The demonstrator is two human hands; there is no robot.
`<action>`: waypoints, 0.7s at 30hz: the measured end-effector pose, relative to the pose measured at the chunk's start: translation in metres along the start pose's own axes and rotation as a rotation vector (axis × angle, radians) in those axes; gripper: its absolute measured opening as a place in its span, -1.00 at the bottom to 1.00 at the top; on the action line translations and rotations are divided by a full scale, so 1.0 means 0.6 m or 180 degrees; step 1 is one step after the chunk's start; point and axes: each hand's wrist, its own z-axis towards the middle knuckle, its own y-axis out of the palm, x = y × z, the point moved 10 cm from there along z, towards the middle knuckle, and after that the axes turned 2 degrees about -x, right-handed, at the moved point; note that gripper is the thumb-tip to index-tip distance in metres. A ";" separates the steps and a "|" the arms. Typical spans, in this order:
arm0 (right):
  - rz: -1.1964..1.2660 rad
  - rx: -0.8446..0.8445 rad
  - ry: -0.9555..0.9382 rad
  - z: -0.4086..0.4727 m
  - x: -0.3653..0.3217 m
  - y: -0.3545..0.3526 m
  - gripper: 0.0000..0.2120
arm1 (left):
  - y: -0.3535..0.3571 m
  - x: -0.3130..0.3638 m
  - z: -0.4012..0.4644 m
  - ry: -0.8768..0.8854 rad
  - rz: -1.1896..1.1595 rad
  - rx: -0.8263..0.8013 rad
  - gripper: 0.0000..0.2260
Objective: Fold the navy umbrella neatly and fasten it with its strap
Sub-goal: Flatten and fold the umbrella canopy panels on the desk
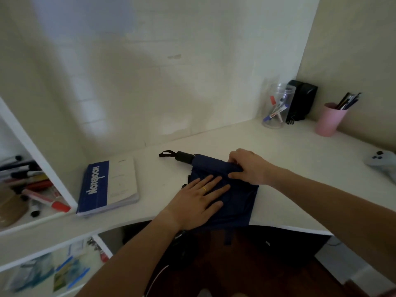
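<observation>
Two hands worked the navy umbrella [233, 198], which lay on the white desk [300, 159] near its front edge, right of a notebook [107, 187]. Left hand [197, 200] pressed flat, fingers straight, on the fabric; right hand [248, 166] pinched the rolled canopy.

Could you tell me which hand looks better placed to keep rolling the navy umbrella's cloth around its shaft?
Probably the right hand: it already pinches the rolled edge of the umbrella beside the black handle. The left hand lies flat on the loose cloth, pressing it to the desk.
</observation>
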 end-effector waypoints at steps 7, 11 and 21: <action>-0.0550 0.0872 -0.0762 -0.049 -0.038 0.004 -0.76 | 0.007 0.019 -0.052 -0.0034 0.0081 0.0086 -0.50; -0.0823 0.1029 -0.1148 -0.072 -0.056 0.019 -0.79 | 0.009 0.025 -0.064 -0.0163 -0.0111 -0.0020 -0.51; 0.0197 0.0334 -0.1214 -0.078 -0.026 0.011 -0.75 | -0.011 0.032 -0.064 -0.0153 -0.0552 -0.0079 -0.49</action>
